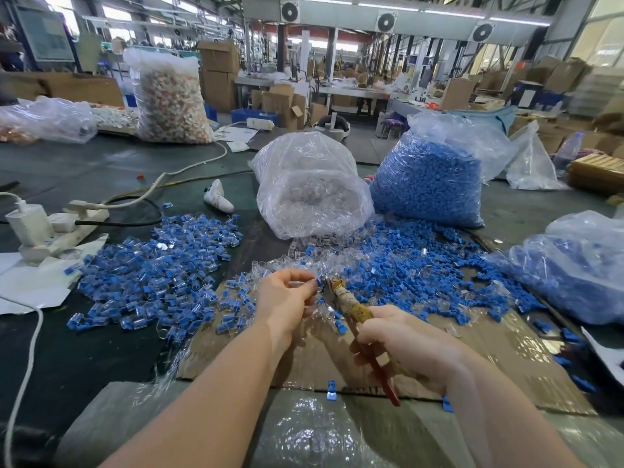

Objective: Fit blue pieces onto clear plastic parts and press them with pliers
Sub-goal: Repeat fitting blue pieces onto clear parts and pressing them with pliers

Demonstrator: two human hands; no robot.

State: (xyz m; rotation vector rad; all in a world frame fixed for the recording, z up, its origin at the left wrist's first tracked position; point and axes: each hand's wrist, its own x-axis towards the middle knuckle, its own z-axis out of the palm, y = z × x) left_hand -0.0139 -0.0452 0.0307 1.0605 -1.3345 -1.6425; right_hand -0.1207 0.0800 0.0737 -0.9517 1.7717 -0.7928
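left hand (287,297) pinches part, apparently | right hand (401,346) grips pliers (351,307)

Bright, even daylight fills the hall, coming from windows (604,38) far beyond and right of the grip and ceiling strip lights (388,5). Shadows are soft. Glare glints on the clear bag (304,184) just beyond the grip. Edges bow; nearest forearms blur slightly.

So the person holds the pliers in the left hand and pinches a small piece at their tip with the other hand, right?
Not quite: the head view shows the pliers in the right hand. The left hand pinches the small piece at their tip.
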